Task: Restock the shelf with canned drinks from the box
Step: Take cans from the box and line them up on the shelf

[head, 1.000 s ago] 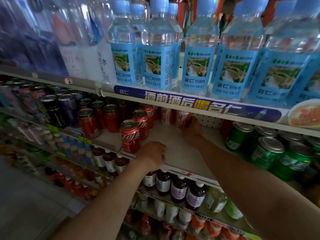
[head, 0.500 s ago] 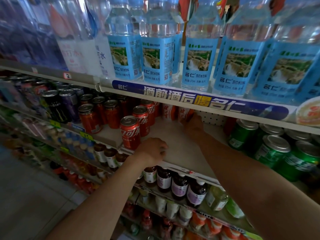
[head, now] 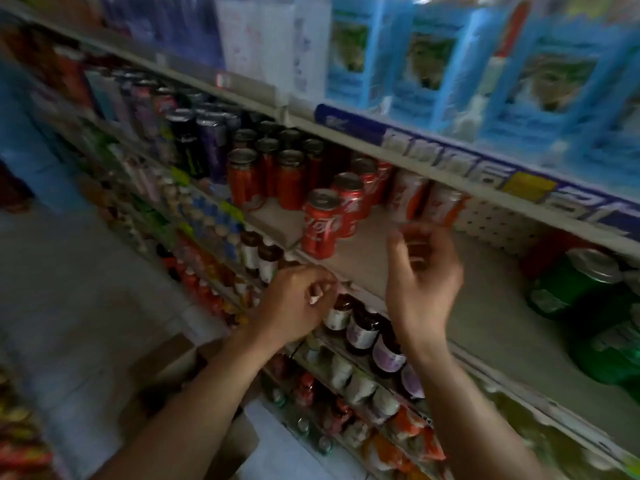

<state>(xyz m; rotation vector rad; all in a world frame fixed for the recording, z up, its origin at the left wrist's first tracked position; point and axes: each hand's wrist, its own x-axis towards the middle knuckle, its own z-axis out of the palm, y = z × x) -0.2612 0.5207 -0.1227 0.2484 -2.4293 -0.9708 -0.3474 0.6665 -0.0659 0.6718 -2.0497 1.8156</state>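
Note:
Red cola cans stand in a row on the beige shelf, running back to the perforated rear panel. Two white-and-red cans stand at the back under the upper shelf. My right hand hovers above the bare stretch of shelf, fingers loosely spread and holding nothing. My left hand hangs at the shelf's front edge with fingers loosely curled, holding nothing. A brown cardboard box lies on the floor below my left forearm. The frame is blurred by motion.
Green cans fill the shelf's right side, dark red and black cans its left. Blue-labelled water bottles stand on the shelf above. Small dark bottles line the shelf below.
My right hand has let go of the white-and-red can at the back and drawn toward me. My left hand has lifted off the shelf edge. The camera swung down and left.

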